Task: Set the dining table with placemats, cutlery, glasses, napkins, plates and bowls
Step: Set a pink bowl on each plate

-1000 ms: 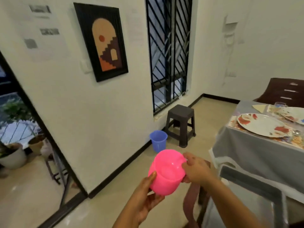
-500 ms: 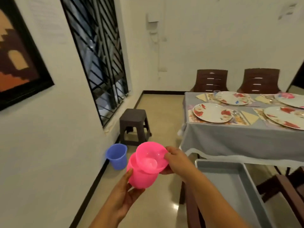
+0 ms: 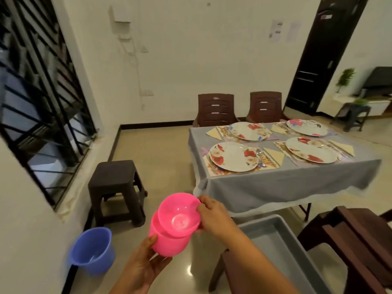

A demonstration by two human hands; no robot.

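Note:
My left hand (image 3: 144,264) cups a stack of pink plastic bowls (image 3: 167,242) from below. My right hand (image 3: 214,217) pinches the rim of the top pink bowl (image 3: 180,213), which sits tilted and partly lifted out of the stack. Ahead, the dining table (image 3: 275,185) wears a grey cloth with several floral plates (image 3: 233,157) on patterned placemats (image 3: 214,170). Folded yellow napkins (image 3: 274,155) and cutlery (image 3: 259,153) lie beside the plates.
A grey tray (image 3: 271,230) rests on a brown chair (image 3: 339,247) at lower right. A dark stool (image 3: 115,183) and a blue bucket (image 3: 93,249) stand by the left wall. Two brown chairs (image 3: 216,109) face the table's far side.
The view swung right from the wall to the set table. My right hand has drawn the top pink bowl up and out of the stack in my left hand.

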